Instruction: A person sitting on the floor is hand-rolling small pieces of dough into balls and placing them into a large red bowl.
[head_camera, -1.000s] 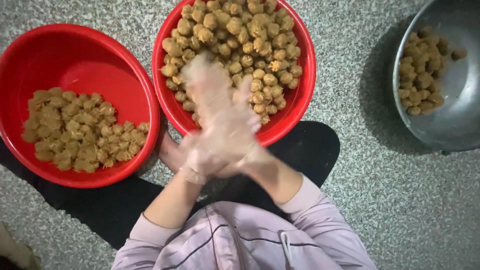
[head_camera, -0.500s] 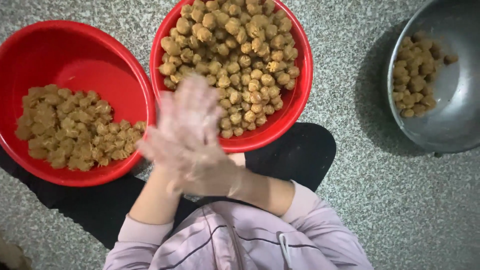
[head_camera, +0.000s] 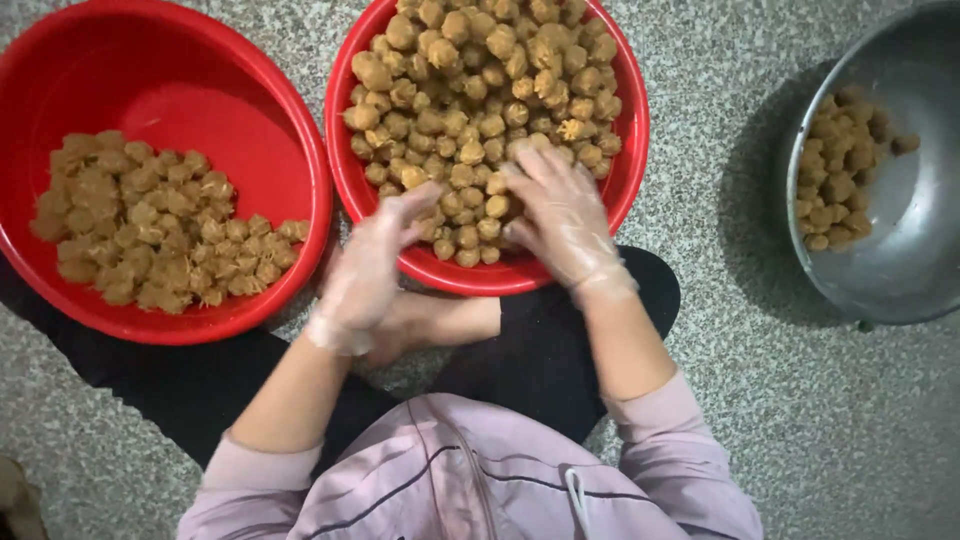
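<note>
The right hand (head_camera: 562, 215), sheathed in a thin clear glove, lay spread and palm down over the near side of the middle red basin (head_camera: 630, 150), its fingers loosely parted on the heap of small brown balls (head_camera: 480, 90); whether any ball was caught beneath the palm could not be told. The left hand (head_camera: 375, 262), gloved the same way, hovered at the near rim of that basin with its fingers half curled and reaching toward the balls at the edge, closed on nothing that showed. Two hands were at work and no others were in view. Three vessels stood on the speckled stone floor (head_camera: 720, 120): two red basins and one grey metal bowl (head_camera: 905, 270). The middle basin was piled nearly full, too many balls to count. The second red basin (head_camera: 170, 70), just beside it to the left and almost touching it, held a shallower layer of rougher, shredded-looking brown lumps (head_camera: 150, 225) gathered toward its near side. The metal bowl sat well apart to the right, with a small cluster of brown balls (head_camera: 840, 160) against its left wall, perhaps two dozen. The person sat on the floor in dark trousers (head_camera: 540, 360) and a pale pink jacket (head_camera: 450, 470), and a bare foot (head_camera: 440, 320) showed just under the left wrist.
</note>
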